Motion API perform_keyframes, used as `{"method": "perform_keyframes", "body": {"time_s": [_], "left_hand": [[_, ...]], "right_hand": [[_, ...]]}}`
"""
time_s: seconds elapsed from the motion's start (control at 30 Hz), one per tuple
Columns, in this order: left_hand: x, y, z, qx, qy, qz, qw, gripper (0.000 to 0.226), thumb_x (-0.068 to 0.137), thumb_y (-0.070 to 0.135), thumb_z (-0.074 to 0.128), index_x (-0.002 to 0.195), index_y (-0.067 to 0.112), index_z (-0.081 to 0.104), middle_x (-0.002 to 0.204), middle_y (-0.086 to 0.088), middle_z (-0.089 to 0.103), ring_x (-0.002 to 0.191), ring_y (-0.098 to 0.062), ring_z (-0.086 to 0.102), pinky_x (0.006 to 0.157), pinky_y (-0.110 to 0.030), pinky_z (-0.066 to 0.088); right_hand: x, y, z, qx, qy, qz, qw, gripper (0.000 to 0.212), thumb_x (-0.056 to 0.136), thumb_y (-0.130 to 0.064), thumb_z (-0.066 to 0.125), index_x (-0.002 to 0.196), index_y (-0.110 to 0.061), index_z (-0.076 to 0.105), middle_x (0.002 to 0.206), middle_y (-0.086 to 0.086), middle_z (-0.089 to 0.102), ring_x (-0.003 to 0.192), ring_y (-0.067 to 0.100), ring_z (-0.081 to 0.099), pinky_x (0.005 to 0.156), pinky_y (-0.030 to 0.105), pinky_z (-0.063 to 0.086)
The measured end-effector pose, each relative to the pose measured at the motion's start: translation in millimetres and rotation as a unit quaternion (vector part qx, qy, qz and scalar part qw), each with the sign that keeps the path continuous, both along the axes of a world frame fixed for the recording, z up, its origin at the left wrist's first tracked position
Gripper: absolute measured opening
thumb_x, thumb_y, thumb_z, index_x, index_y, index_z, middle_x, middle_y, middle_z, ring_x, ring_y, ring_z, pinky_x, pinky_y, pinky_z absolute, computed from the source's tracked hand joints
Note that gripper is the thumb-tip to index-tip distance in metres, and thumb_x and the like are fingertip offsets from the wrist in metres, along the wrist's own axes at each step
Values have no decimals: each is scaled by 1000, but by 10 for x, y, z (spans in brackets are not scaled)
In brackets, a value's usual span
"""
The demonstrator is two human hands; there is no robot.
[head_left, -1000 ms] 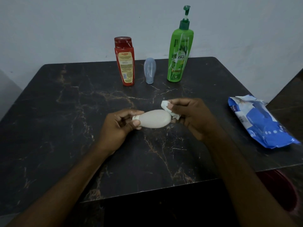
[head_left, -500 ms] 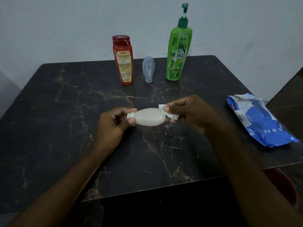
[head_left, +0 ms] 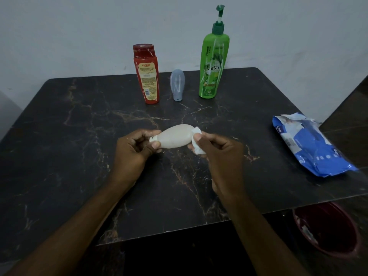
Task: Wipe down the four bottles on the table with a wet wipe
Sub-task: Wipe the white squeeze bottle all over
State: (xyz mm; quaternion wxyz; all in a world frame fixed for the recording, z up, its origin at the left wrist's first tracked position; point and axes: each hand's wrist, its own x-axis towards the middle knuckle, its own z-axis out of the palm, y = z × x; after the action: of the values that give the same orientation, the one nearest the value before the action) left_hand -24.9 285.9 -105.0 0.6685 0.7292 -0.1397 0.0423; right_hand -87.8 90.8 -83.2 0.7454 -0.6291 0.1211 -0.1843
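since the prior frames the white bottle has tilted, base end up toward the far right. left hand pinches its cap end; right hand clamps the wet wipe against its base — bottle held just above the table. red bottle, grey bottle, green pump bottle upright at back. wipes pack lies at right.

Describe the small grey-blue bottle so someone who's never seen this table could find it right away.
Look at the far edge of the dark marble table, by the wall, where three bottles stand in a row. The grey-blue bottle is the middle one, between the red bottle and the green pump bottle. It is the shortest, unlabelled and standing cap-down.
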Motion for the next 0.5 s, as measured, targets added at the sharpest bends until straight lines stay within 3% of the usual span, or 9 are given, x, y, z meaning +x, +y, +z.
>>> {"method": "perform_keyframes", "body": {"time_s": [0.17,0.37,0.5], "left_hand": [[-15,-16,11,14,5,10,1000,21,91,-4,67,111,-1,70,114,-2,75,96,-23,75,78,-34,64],[-37,-16,32,9,10,8,1000,22,90,1,70,112,2,71,114,-5,76,94,-26,76,79,-33,63],[-45,-29,46,0,13,5,1000,24,91,-1,68,115,-4,68,113,-4,76,92,-23,77,76,-28,62]], "right_hand": [[-67,294,-14,31,24,-51,998,10,88,-17,73,97,-15,77,81,-2,77,77,14,75,70,27,59],[-125,482,-76,19,60,6,998,5,87,-20,74,88,-19,78,78,-1,77,74,17,75,75,42,61],[-73,175,43,2,30,-108,994,5,87,-17,73,91,-17,76,79,-4,77,72,11,74,66,26,60]]}}
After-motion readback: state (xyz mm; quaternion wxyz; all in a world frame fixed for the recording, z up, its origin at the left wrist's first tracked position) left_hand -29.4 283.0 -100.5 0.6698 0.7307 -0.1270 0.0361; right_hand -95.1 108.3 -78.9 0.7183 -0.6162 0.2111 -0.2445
